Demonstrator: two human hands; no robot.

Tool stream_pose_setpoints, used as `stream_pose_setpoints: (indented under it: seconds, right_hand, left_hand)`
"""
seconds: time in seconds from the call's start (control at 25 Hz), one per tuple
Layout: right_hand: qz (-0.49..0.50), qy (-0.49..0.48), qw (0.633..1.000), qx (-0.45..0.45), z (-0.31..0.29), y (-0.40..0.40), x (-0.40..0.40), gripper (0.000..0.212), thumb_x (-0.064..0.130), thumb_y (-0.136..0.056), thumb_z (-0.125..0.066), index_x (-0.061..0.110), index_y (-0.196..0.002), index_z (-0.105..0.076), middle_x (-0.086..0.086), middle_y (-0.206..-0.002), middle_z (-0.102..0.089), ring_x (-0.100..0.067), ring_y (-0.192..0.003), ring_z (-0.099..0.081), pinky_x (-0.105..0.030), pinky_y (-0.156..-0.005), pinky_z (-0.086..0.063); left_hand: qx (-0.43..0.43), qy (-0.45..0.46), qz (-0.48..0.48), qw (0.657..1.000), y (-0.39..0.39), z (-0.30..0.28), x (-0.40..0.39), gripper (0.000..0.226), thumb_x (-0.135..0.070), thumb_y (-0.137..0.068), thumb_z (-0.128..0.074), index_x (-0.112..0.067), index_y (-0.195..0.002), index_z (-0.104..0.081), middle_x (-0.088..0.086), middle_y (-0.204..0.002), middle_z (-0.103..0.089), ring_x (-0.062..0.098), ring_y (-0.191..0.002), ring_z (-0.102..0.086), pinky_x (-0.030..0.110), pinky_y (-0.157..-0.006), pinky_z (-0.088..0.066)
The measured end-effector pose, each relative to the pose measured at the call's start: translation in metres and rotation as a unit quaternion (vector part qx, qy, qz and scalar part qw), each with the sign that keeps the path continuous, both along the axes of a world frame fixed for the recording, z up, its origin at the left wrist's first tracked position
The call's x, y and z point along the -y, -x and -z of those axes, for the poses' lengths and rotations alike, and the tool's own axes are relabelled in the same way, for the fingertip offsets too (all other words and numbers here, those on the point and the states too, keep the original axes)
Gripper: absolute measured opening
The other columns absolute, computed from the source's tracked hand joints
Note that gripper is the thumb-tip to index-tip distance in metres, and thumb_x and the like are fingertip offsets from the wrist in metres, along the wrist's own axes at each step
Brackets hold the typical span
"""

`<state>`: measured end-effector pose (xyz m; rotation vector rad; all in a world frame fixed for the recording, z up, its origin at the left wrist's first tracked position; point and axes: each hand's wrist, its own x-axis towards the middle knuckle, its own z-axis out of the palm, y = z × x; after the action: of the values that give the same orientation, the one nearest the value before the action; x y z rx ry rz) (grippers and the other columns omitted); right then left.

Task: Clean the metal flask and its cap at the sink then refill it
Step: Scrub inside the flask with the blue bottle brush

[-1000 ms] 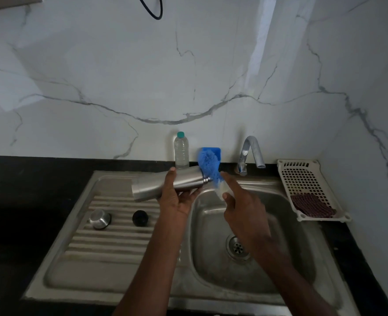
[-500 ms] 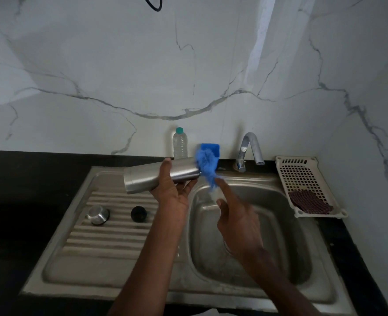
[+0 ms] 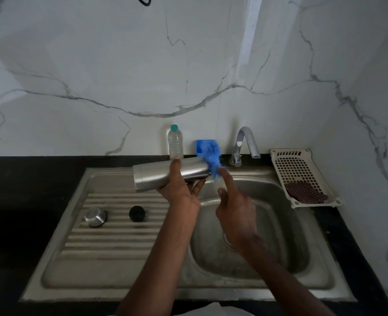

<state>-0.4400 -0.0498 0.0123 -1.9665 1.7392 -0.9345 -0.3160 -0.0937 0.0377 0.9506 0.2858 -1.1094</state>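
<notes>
My left hand (image 3: 181,190) grips the metal flask (image 3: 154,175) round its body and holds it on its side above the sink's left rim, mouth pointing right. A blue bottle brush (image 3: 213,159) sits at the flask's mouth. My right hand (image 3: 236,209) holds the brush's handle, index finger stretched along it; the handle itself is blurred. The metal cap (image 3: 95,216) and a black inner stopper (image 3: 137,213) lie on the ribbed drainboard (image 3: 110,242) to the left.
The steel sink basin (image 3: 286,247) lies under my right hand, the tap (image 3: 245,142) behind it. A clear plastic bottle (image 3: 175,142) and a blue holder (image 3: 202,144) stand at the wall. A cream perforated tray (image 3: 298,169) holding a dark scrub pad (image 3: 306,192) sits right.
The view has tilted a little, so everything sits slightly lower in the frame. The blue brush has shifted at the flask's mouth and my right hand has moved slightly with it.
</notes>
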Motion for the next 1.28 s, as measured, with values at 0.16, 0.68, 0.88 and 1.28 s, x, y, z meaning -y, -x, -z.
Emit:
stream_pose_setpoints:
  seconds: [0.16,0.68,0.88,1.28]
  right_hand:
    - [-0.017,-0.036,0.999,0.023,-0.002,-0.004,-0.022,0.067,0.014,-0.101,-0.057,0.043,-0.156,-0.03,0.011,-0.089,-0.067,0.002,-0.059,-0.055,-0.011,-0.05,-0.041]
    - [-0.069,-0.021,0.989,0.132,0.017,0.028,-0.017,0.058,0.023,-0.106,-0.049,0.067,-0.14,-0.035,0.012,-0.094,-0.07,-0.008,-0.069,-0.065,-0.038,-0.058,-0.057]
    - [-0.109,-0.08,0.951,0.277,-0.015,0.051,0.023,0.027,0.038,-0.103,-0.057,0.046,-0.127,-0.067,0.012,-0.119,-0.073,-0.012,-0.108,-0.07,-0.036,-0.082,-0.06]
    - [-0.207,-0.032,0.942,0.263,-0.018,0.064,0.058,0.023,0.026,-0.081,-0.084,0.022,-0.103,-0.077,0.004,-0.094,-0.078,-0.018,-0.083,-0.075,-0.04,-0.073,-0.058]
  left_hand:
    - [-0.022,0.026,-0.039,0.999,-0.01,-0.01,0.009,0.075,-0.023,-0.078,-0.091,-0.02,-0.139,-0.048,0.015,-0.123,-0.069,0.037,-0.102,-0.073,0.061,-0.076,-0.064]
    - [0.038,-0.024,0.071,0.996,-0.047,0.006,0.002,0.078,-0.048,-0.075,-0.09,-0.015,-0.137,-0.054,0.017,-0.122,-0.072,0.036,-0.102,-0.075,0.048,-0.074,-0.066]
    - [0.038,-0.005,0.136,0.99,-0.058,0.005,0.006,0.065,-0.037,-0.08,-0.087,-0.009,-0.131,-0.057,0.018,-0.115,-0.075,0.034,-0.1,-0.076,0.053,-0.088,-0.063]
    - [-0.054,0.042,0.299,0.952,-0.062,0.002,0.008,0.074,-0.039,-0.081,-0.083,-0.008,-0.143,-0.055,0.022,-0.135,-0.068,0.035,-0.106,-0.074,0.049,-0.079,-0.064]
